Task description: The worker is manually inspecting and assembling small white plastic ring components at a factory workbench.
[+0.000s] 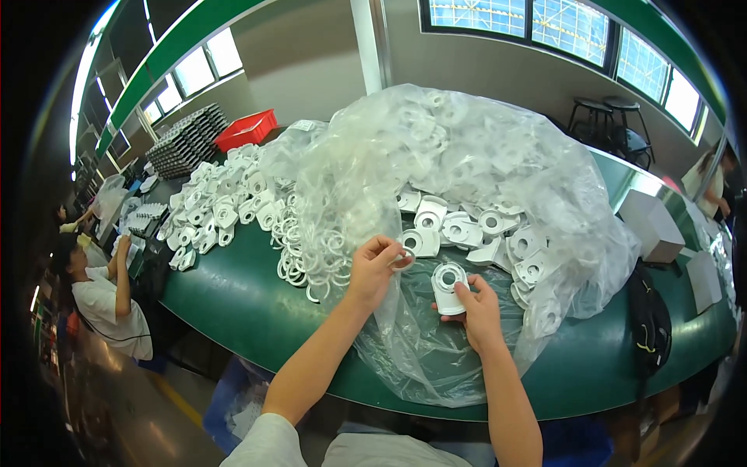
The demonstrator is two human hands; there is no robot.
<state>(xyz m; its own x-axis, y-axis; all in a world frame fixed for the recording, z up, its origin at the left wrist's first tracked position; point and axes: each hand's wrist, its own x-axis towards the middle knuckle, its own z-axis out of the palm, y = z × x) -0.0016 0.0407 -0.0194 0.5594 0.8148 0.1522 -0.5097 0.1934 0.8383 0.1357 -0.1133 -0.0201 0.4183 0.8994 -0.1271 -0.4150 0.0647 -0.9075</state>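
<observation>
Head cam, frame center: I see L hand (372, 272) w/ fingers closed on a ring's (404, 261) edge, prob. keeping its hole clear. R hand (479, 313) grips a white part (448, 298) low, apparently leaving its round face exposed; long axis approx. vert. in frame, round end toward top.

The bag (366, 140) is thin, crinkled, shiny plastic; beneath it the tabletop (249, 303) looks smooth and faintly glossy. White parts (433, 207) inside the bag and rings (313, 253) at its left edge look like smooth plastic, as does the red basket (247, 132) left of it.
</observation>
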